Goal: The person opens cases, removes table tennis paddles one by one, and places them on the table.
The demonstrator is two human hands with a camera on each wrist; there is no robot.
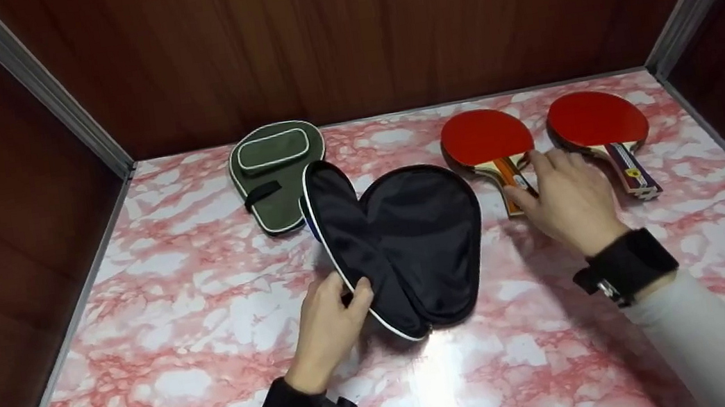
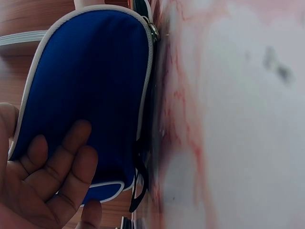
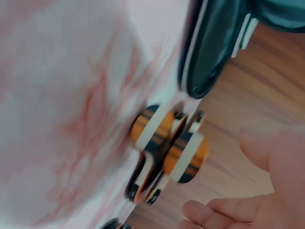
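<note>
A blue paddle case (image 2: 100,71) with white piping lies unzipped, its black lining (image 1: 431,243) showing. My left hand (image 1: 334,319) holds up the case's left flap by its edge, thumb on the lining side and fingers against the blue outside. My right hand (image 1: 572,197) is over the orange-striped handle of a red table tennis paddle (image 1: 486,134), its thumb and fingers apart. In the right wrist view, two striped handle ends (image 3: 186,157) sit one against the other, with a gap between them and my right hand.
Further right lies another red paddle (image 1: 596,116) with a dark purple handle. A green paddle case (image 1: 282,207) with white piping lies behind the blue one, at the back left. Brown wood-grain panels (image 1: 368,34) wall the marbled red-and-white table (image 1: 183,381) at the back and sides.
</note>
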